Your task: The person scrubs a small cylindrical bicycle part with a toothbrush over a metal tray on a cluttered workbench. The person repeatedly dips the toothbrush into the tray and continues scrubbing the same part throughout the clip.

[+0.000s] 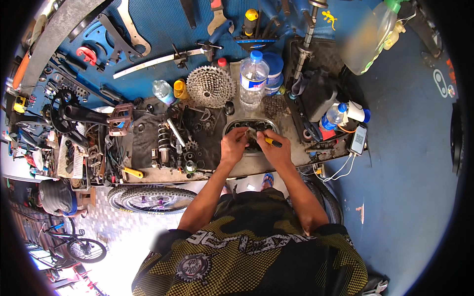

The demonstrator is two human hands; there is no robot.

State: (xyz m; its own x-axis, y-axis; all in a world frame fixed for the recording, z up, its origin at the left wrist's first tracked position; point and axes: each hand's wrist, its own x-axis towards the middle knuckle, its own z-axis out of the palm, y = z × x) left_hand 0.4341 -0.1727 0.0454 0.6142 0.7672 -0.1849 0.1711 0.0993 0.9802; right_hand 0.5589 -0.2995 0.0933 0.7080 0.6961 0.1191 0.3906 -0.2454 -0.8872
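Both hands meet over an oval metal tray (253, 120) near the front of the workbench. My left hand (234, 144) is closed in a pinch on a small greyish part (252, 132), too small to make out its kind. Just to the right, my right hand (274, 150) grips a tool with a yellow and black handle (273, 142), which looks like a screwdriver. Its working end is hidden near the fingers and the small part. Dark small pieces lie in the tray beneath, partly covered by my hands.
Behind the tray stand a clear plastic bottle (253, 84) and a large bicycle cassette (211, 87). A shock absorber (163, 142) and loose parts spread leftward. At the right, a phone (358, 139) trails white cables. A bicycle wheel (153, 199) sits below the bench edge.
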